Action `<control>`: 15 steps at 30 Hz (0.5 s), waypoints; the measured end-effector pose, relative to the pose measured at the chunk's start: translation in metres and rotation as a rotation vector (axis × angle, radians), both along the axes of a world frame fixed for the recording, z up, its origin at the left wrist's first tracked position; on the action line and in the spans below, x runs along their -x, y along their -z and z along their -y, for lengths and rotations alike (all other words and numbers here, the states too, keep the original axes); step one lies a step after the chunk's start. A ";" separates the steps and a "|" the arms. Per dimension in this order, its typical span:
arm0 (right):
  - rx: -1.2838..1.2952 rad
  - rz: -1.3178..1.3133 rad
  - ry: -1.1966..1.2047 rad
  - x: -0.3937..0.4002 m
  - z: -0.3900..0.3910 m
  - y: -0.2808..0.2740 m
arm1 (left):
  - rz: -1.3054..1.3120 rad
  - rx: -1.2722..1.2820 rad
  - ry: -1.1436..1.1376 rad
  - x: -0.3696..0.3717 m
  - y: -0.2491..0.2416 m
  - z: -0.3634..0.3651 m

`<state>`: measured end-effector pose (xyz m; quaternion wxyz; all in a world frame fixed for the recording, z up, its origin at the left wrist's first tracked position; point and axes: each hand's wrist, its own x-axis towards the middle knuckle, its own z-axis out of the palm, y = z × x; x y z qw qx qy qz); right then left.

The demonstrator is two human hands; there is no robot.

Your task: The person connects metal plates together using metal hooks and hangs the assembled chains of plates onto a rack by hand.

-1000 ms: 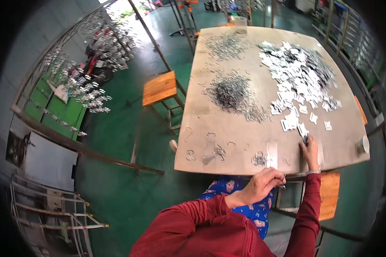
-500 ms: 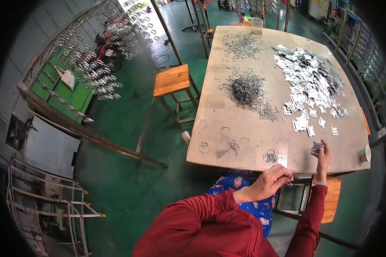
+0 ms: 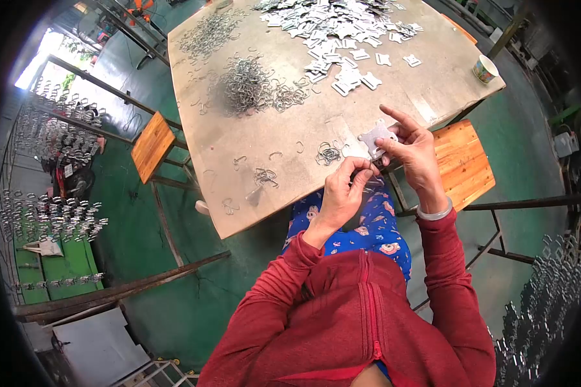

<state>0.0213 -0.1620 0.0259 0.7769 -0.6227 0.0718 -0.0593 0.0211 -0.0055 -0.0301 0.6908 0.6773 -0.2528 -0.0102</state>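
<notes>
My right hand (image 3: 414,155) grips a flat silver metal plate (image 3: 376,137) with notched corners between thumb and fingers, its index finger stretched out. Close beside it, my left hand (image 3: 343,197) is pinched at the fingertips on a thin wire hook, mostly hidden by the fingers. Both hands are at the table's near edge, almost touching. Just beyond the left hand lies a small cluster of wire hooks (image 3: 329,153). Another small cluster (image 3: 265,177) rests farther left.
On the table (image 3: 290,132) are a dense heap of wire hooks (image 3: 245,84), a looser spread (image 3: 213,35) behind it and a large pile of metal plates (image 3: 336,29). A paper cup (image 3: 485,69) stands at the right edge. Wooden stools (image 3: 153,147) flank the table.
My right hand has brought the plate in from the right, toward my left hand. The hands are now together at the table's edge. The view has tilted down and turned.
</notes>
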 end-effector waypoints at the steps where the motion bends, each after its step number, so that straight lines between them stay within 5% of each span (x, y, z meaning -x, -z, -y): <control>1: -0.007 0.005 0.004 0.000 0.000 -0.001 | 0.004 -0.014 0.000 0.000 -0.001 0.000; 15: -0.276 -0.151 -0.110 -0.008 0.004 0.013 | 0.101 -0.079 -0.008 -0.003 -0.003 -0.004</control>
